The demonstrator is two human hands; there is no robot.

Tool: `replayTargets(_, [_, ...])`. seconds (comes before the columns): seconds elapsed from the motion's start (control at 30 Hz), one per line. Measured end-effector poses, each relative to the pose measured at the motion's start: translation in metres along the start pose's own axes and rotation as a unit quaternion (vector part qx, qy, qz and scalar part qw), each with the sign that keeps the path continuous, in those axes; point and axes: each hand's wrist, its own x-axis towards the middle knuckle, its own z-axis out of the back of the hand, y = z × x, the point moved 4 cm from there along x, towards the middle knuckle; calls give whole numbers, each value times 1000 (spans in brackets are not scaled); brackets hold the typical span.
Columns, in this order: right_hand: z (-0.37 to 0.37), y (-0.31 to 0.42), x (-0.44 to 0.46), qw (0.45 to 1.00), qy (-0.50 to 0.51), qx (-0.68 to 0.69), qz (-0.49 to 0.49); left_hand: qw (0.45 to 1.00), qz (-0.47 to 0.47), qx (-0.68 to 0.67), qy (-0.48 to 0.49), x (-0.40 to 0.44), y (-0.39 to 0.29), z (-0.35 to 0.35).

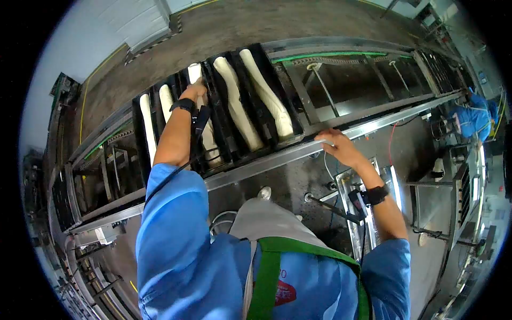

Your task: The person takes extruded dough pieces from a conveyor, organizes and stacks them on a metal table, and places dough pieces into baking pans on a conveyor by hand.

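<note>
Left fingers (199,85) are laid against a smooth, pale, dough-like strip (208,140) in a black trough (224,143), its length extending past them both ways; whether it is pinched cannot be told. Right fingers (329,137) are loosely parted at the shiny metal rail (261,162).

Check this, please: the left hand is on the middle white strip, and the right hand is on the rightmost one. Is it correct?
Not quite: the head view shows the right hand at the metal rail instead. The left hand is indeed on the middle white strip.
</note>
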Motion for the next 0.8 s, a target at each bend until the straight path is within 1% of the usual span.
replayTargets(0.03, [-1, 2, -2, 1000, 16, 2, -11, 999, 1, 25, -29, -10, 3, 2])
replayTargets(0.07, [4, 9, -5, 999, 33, 8, 8, 999, -34, -5, 11, -22, 5, 7])
replayTargets(0.1, [5, 6, -6, 999, 35, 8, 10, 998, 34, -25, 49, -50, 3, 17])
replayTargets(0.17, [8, -2, -19, 999, 22, 20, -15, 995, 63, -27, 79, -61, 14, 31])
replayTargets(0.23, [17, -1, -21, 999, 7, 33, -26, 995, -23, 86, 35, -26, 40, 46])
replayTargets(0.3, [21, -17, -28, 986, 5, 79, -144, 968, -92, 211, -98, -20, 18, 56])
replayTargets(0.33, [27, -15, -33, 981, 7, 70, -182, 945, -94, 271, -155, -55, -13, 54])
replayTargets(0.37, [26, -27, -38, 977, -12, 71, -203, 913, -114, 330, -210, -94, -51, 43])
replayTargets(0.4, [22, -45, -43, 983, -20, 78, -165, 901, -240, 322, -166, -78, -65, 30])
replayTargets(0.43, [22, -62, -47, 988, -27, 82, -127, 873, -361, 307, -118, -60, -78, 18])
replayTargets(0.47, [22, -72, -53, 985, -33, 104, -136, 902, -367, 224, -35, -67, -99, 1])
replayTargets(0.5, [24, -80, -56, 981, -40, 126, -144, 881, -419, 219, 11, -77, -123, -18])
replayTargets(0.53, [31, -92, -60, 962, -59, 207, -169, 880, -436, 184, 38, -93, -153, -38])
replayTargets(0.57, [35, -104, -65, 935, -82, 292, -183, 879, -446, 155, 67, -110, -179, -60])
replayTargets(0.63, [54, -115, -91, 860, -179, 385, -282, 852, -486, 143, 132, -122, -225, -112])
replayTargets(0.7, [78, -119, -123, 838, -258, 380, -295, 809, -538, 163, 171, -127, -260, -159])
replayTargets(0.73, [85, -119, -144, 814, -319, 400, -276, 802, -543, 161, 187, -143, -279, -182])
replayTargets(0.77, [89, -119, -168, 800, -349, 396, -286, 799, -545, 158, 201, -161, -293, -205])
replayTargets(0.8, [94, -116, -191, 779, -386, 408, -278, 784, -551, 148, 246, -169, -305, -227])
